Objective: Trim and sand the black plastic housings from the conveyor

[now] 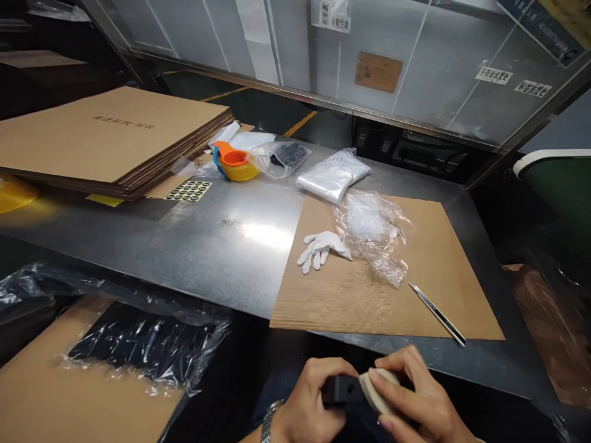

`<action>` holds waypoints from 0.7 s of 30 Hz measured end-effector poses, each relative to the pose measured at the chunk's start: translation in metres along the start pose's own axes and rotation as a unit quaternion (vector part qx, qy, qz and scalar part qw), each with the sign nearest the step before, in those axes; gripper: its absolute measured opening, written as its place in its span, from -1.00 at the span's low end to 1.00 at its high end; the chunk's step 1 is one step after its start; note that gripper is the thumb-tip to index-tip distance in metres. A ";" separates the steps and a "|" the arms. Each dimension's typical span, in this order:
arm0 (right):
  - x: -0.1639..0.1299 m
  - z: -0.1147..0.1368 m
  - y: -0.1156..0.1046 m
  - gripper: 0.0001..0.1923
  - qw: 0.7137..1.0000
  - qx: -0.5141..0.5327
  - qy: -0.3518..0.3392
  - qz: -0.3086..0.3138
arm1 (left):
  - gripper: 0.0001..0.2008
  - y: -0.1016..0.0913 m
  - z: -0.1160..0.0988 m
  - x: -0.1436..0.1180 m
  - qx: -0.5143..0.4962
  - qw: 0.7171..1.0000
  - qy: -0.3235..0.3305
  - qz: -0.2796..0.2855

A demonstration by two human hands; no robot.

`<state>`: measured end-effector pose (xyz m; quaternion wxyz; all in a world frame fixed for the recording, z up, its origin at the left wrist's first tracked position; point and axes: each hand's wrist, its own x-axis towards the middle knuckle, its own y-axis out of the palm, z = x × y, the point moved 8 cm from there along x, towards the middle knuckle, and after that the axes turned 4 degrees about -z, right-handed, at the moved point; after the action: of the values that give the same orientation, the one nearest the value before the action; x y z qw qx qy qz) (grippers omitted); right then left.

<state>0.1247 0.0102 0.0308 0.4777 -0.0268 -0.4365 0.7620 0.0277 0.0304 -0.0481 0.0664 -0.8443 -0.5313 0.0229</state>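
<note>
My left hand (318, 400) is closed around a black block-like part (344, 391) with a small round hole in its face. In my right hand (420, 394) a cream-coloured pad (379, 391), curved at its edge, is pinched between thumb and fingers. The pad touches the right end of the black part. Both hands are low in the view, in front of the table's near edge. My fingers hide much of the black part, and I cannot make out the pad's exact kind.
A cardboard sheet (443, 258) carries a white glove (323, 249), crumpled clear plastic (381, 246) and a utility knife (436, 312). Behind lie a white plastic packet (333, 175) and an orange-and-yellow tape dispenser (237, 165). Stacked cardboard (106, 135) occupies the left. Black plastic-wrapped goods (143, 338) sit lower left.
</note>
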 end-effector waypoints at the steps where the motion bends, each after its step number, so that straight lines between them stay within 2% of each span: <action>1: 0.000 -0.001 -0.002 -0.53 1.000 0.002 0.003 -0.005 | -0.79 0.000 0.000 0.001 -0.001 1.000 -0.004 0.002; 4: 0.004 0.002 -0.002 -0.50 1.000 0.025 -0.010 0.008 | -0.87 0.006 -0.005 0.001 -0.013 0.999 0.020 0.028; 6: 0.005 0.002 -0.003 -0.49 0.999 0.040 -0.008 0.015 | -0.85 0.006 -0.004 0.001 -0.027 0.999 0.024 0.023; 9: -0.001 -0.006 -0.002 -0.50 0.997 0.067 0.025 -0.008 | -0.80 0.002 0.009 -0.001 -0.073 0.997 -0.029 0.002; 11: -0.007 -0.016 0.000 -0.53 0.992 0.101 0.059 -0.049 | -0.62 0.004 0.017 -0.002 -0.167 0.984 -0.069 -0.002; 13: -0.013 -0.025 0.005 -0.55 0.980 0.136 0.092 -0.111 | -0.33 0.008 0.023 -0.001 -0.292 0.951 -0.099 -0.012; 15: -0.017 -0.032 0.011 -0.56 0.967 0.150 0.116 -0.172 | -0.14 0.012 0.025 0.002 -0.409 0.904 -0.123 -0.032; 17: -0.022 -0.035 0.021 -0.56 0.959 0.148 0.127 -0.204 | -0.13 0.013 0.027 0.006 -0.494 0.856 -0.144 -0.050; 21: -0.046 -0.039 0.051 -0.56 0.956 0.132 0.153 -0.213 | -0.24 0.008 0.028 0.014 -0.611 0.768 -0.187 -0.048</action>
<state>0.1314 -0.0083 -0.0460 0.6890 0.0135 -0.2498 0.6802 0.0374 0.0418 -0.0767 -0.5629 -0.6593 -0.4748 -0.1516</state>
